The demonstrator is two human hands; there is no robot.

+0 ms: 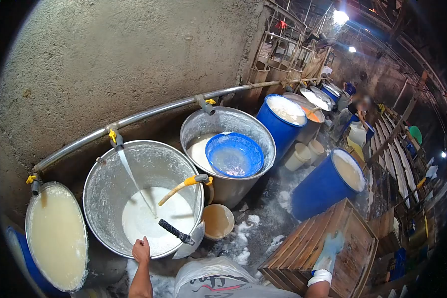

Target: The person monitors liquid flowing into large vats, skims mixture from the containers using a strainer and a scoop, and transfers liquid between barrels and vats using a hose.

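Observation:
My left hand (141, 250) is closed at the near rim of a large metal vat (97, 198); whether it grips the rim or something small is unclear. Liquid pours from a grey tap with a yellow handle (115, 139) into the white liquid (156, 218) inside. A tan hose (174, 192) with a yellow-and-grey fitting hangs over the vat's right side. Below it, a black-wrapped handle (175, 231) lies across the rim. Off to the right, my right hand (329, 249), in a pale glove, is held above a wooden crate (303, 243), fingers stretched out and apparently holding nothing.
A vat of cream-coloured liquid (57, 238) stands left. Another metal vat (193, 119) holds a blue basin (233, 154). A bucket of brown liquid (218, 221) and blue barrels (313, 193) stand right on the wet, white-splashed floor. Another person (358, 109) bends over containers farther back.

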